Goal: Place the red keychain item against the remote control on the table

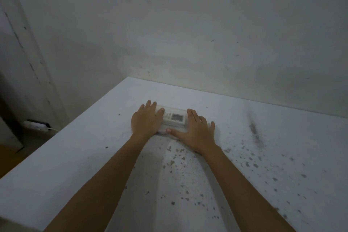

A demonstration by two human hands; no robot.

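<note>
A white remote control (174, 117) with a small grey screen lies crosswise on the white table (94, 147), near the far wall. My left hand (146, 119) lies flat over its left end, fingers together and pointing away from me. My right hand (196, 130) rests flat at the remote's right end with fingers spread, its thumb stretched along the remote's near edge. A small pale blurred patch (161, 132) shows between the two hands at that edge; I cannot tell what it is. No red keychain item is visible; it may be hidden under a hand.
A stained grey wall (188, 34) rises just behind the table. The table's left edge drops to the floor, where a white power strip (35, 125) with a cable lies. Dark specks and a smear (256, 135) mark the right part of the tabletop.
</note>
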